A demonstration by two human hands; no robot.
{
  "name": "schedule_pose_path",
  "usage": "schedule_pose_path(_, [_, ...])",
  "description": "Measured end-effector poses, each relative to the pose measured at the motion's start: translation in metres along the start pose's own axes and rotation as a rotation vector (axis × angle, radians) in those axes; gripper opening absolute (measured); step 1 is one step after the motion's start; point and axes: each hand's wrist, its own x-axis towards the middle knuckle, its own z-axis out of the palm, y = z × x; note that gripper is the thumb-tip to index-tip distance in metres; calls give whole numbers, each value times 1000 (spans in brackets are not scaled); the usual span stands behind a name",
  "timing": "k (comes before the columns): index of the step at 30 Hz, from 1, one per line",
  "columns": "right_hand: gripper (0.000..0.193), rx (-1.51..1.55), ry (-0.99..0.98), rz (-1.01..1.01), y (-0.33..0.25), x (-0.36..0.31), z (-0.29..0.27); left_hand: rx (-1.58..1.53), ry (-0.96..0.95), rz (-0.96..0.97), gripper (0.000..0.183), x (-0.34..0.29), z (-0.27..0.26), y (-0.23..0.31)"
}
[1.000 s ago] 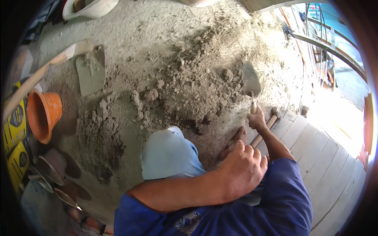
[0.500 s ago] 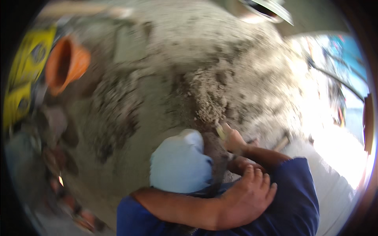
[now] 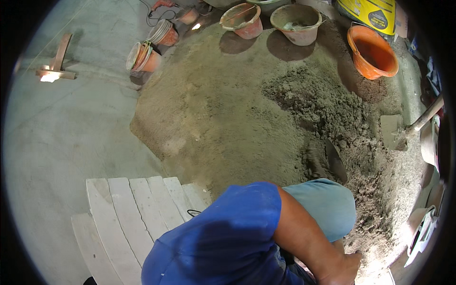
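My left arm, in a blue sleeve, comes in from the lower edge and bends down to the right. At its end my left hand [image 3: 346, 270] is beside my knee, cut by the lower edge. Its fingers look curled over, and what they hold, if anything, is hidden. Beyond it my knee in light blue trousers [image 3: 323, 204] sticks out over the floor. My right hand does not show. Past the knee lies a heap of crumbly grey-brown mortar mix [image 3: 332, 109]. A dark, pointed metal blade [image 3: 336, 162] stands at its near side.
An orange bucket [image 3: 371, 52] and a yellow bag [image 3: 368, 14] are at the far right. Grey-coated buckets [image 3: 297, 35] stand at the back. A shovel [image 3: 393, 133] lies at right. Pale tiles [image 3: 128, 204] are stacked left of me. A wooden piece [image 3: 61, 52] lies far left.
The view has swung left, bringing the tiles and back buckets in. My right hand, which held a small tool, has left the picture. My left hand now appears at the lower right.
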Motion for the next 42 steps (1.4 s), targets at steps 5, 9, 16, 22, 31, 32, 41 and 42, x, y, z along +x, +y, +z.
schedule_pose_path(5, [41,4,125,-10,12,1,-22,134,-253,44,35,13,9,-3])
schedule_pose_path(9, [42,-22,366,47,45,-13,-52,268,500,276,46,-47,-16,11])
schedule_pose_path(16, [13,-119,1246,385,338,-86,-105,30,-331,247,48,-11,-54,40])
schedule_pose_path(22, [21,-3,1045,957,356,-145,-145,39,-404,210,48,-22,-47,27])
schedule_pose_path(31, [21,-1317,-159,439,220,-102,-130,11,-419,254,47,-12,-50,24])
schedule_pose_path(32, [20,-1628,-293,243,206,-96,-121,2,-426,255,47,-15,-48,24])
schedule_pose_path(41, [32,-638,-81,139,59,-27,-2,7,-441,307,49,-11,-56,26])
schedule_pose_path(42, [37,-455,-118,168,29,-22,-16,11,-436,300,49,-13,-58,25])
